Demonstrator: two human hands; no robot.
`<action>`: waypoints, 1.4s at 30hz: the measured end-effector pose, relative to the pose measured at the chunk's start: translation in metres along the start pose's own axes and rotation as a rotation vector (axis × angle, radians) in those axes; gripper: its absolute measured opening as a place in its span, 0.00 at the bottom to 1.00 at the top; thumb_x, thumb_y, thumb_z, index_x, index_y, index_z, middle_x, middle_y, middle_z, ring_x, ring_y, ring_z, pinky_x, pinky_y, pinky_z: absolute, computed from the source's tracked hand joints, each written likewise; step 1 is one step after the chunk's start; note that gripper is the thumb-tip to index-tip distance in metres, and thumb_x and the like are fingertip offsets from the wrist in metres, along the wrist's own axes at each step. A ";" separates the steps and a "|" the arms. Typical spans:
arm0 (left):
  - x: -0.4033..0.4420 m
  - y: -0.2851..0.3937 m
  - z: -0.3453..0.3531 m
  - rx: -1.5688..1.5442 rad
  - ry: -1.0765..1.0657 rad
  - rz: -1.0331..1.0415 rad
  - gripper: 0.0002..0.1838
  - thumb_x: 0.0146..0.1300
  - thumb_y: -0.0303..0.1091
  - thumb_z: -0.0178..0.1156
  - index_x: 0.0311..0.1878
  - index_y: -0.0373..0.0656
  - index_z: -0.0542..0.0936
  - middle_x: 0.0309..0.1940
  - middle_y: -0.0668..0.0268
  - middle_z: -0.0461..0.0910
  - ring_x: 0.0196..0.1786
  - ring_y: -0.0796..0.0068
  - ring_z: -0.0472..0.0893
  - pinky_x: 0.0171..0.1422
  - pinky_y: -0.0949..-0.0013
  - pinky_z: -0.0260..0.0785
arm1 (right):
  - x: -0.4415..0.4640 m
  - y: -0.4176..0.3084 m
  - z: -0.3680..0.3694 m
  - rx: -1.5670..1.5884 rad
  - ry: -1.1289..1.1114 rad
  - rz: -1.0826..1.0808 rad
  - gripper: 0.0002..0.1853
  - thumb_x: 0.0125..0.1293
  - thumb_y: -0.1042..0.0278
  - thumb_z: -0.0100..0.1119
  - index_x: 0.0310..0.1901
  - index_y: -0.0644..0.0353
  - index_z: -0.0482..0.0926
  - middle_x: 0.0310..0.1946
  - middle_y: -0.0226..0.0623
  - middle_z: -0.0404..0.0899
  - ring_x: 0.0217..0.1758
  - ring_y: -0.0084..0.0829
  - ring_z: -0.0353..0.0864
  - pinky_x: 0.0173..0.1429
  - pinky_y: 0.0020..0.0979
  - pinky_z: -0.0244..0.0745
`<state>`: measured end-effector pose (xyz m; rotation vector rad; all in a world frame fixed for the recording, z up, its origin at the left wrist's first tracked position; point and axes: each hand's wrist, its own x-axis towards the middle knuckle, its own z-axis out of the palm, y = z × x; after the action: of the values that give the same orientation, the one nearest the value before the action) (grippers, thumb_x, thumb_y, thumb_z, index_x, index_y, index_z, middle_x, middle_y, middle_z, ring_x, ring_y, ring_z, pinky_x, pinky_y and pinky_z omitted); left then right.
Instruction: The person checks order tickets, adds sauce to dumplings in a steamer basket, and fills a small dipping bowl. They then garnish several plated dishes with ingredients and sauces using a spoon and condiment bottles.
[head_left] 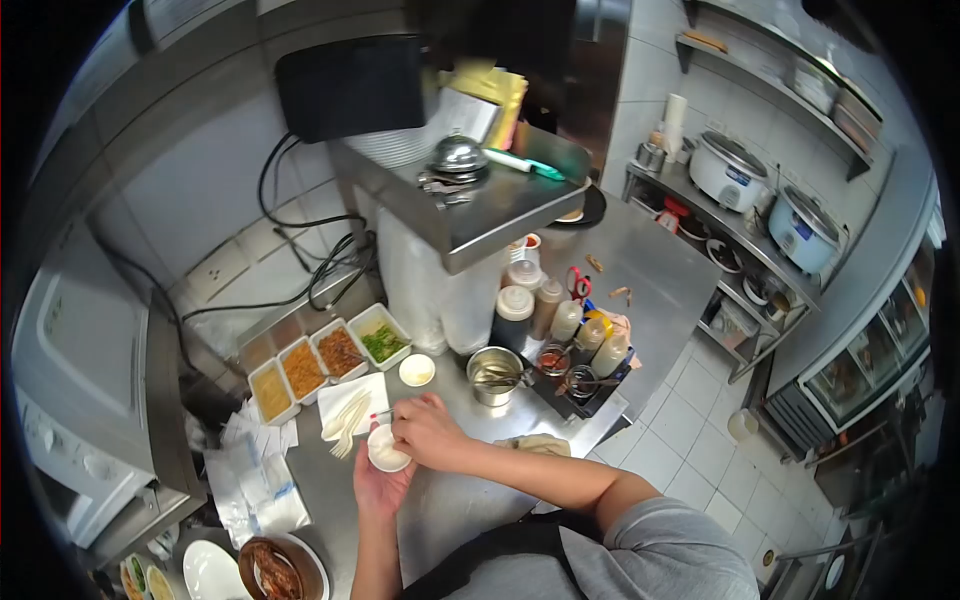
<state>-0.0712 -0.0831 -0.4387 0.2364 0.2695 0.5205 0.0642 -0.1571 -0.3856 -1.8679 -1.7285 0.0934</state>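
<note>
My left hand (380, 487) is wrapped round a small white cup (388, 450) and holds it above the steel counter. Pale contents show inside the cup. Over its rim my right hand (425, 430) is closed, with the fingers pinched together. A thin piece sticks out from those fingers to the left, but I cannot make out what it is. Just beyond my hands stands a second small white cup (417, 370) with pale contents. Cream-coloured plastic forks (348, 420) lie on a white napkin (334, 400) left of my hands.
White tubs of toppings (302, 368) line the back left. A steel pot (494, 376) with utensils and several sauce bottles (566, 318) stand to the right. A raised steel shelf (500, 215) overhangs the counter. Plastic bags (262, 500) and a brown bowl (312, 568) with meat are at lower left.
</note>
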 end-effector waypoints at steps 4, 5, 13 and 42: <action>-0.004 -0.028 0.002 -0.031 0.074 -0.080 0.21 0.72 0.48 0.37 0.63 0.52 0.66 0.60 0.54 0.69 0.62 0.50 0.69 0.58 0.45 0.69 | -0.031 0.051 -0.046 0.374 -0.031 0.023 0.12 0.57 0.64 0.60 0.43 0.53 0.82 0.36 0.39 0.77 0.44 0.38 0.76 0.49 0.39 0.69; -0.005 -0.033 0.002 -0.041 0.067 -0.094 0.21 0.72 0.48 0.37 0.63 0.52 0.66 0.59 0.52 0.69 0.61 0.48 0.70 0.58 0.45 0.70 | -0.037 0.063 -0.075 0.307 -0.008 0.025 0.14 0.57 0.64 0.60 0.46 0.54 0.81 0.37 0.40 0.77 0.43 0.40 0.77 0.48 0.39 0.70; -0.033 -0.049 -0.047 0.287 0.344 0.173 0.23 0.72 0.49 0.37 0.64 0.47 0.63 0.54 0.52 0.73 0.55 0.50 0.76 0.51 0.54 0.76 | -0.099 0.201 -0.239 -0.037 0.090 0.450 0.25 0.50 0.60 0.68 0.50 0.57 0.77 0.33 0.43 0.80 0.41 0.41 0.80 0.45 0.38 0.74; 0.014 -0.075 0.092 0.183 -0.022 -0.132 0.23 0.70 0.41 0.41 0.65 0.44 0.63 0.60 0.58 0.69 0.63 0.54 0.69 0.65 0.41 0.61 | -0.099 0.092 -0.195 0.347 0.311 0.184 0.29 0.45 0.71 0.70 0.52 0.65 0.72 0.41 0.39 0.81 0.44 0.27 0.80 0.51 0.29 0.72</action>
<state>0.0032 -0.1531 -0.3764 0.3988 0.3092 0.3629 0.2144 -0.3196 -0.2996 -1.6766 -1.2418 0.1555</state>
